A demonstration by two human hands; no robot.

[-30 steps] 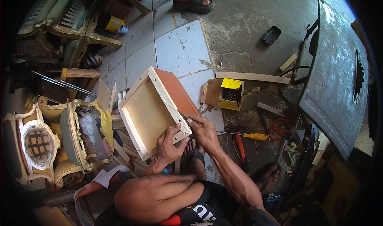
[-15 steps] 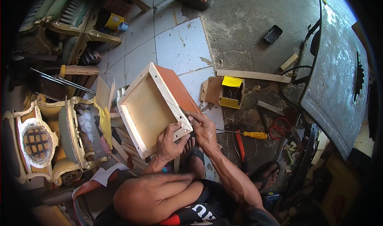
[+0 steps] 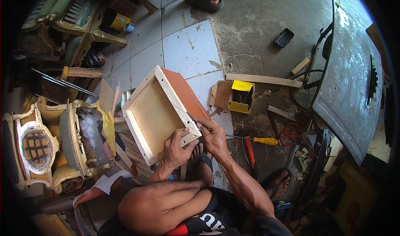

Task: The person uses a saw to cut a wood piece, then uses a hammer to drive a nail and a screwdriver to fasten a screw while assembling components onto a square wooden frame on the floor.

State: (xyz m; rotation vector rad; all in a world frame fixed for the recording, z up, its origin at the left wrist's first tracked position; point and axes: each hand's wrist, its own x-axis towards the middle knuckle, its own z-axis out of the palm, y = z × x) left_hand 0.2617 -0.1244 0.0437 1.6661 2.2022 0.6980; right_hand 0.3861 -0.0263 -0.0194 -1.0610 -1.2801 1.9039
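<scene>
A shallow wooden box (image 3: 155,107), with a pale wood frame and reddish-brown covering on its outer side, is held tilted above my feet, its hollow side facing me. Dark holes dot the frame's rim. My left hand (image 3: 176,147) grips the near corner, thumb over the rim and fingers beneath. My right hand (image 3: 212,137) is closed against the same corner from the right, fingers pressed on the covered edge. Whether it also pinches something small there, I cannot make out. Just right of that hand lies a yellow-handled screwdriver (image 3: 265,140) on the floor.
An open carton (image 3: 241,96) of dark fasteners sits beyond my right hand. Red-handled scissors (image 3: 290,134), red-handled pliers (image 3: 251,152) and wood strips (image 3: 263,80) lie around. A metal saw table (image 3: 346,86) with a toothed blade stands right. Ornate gilded chair frames (image 3: 75,144) crowd the left. A person's sandalled foot (image 3: 205,1) is at the top.
The box and both my hands hold almost the same place. The person's foot at the top has shifted very slightly, and a dark shape now shows at the top edge beside it.
</scene>
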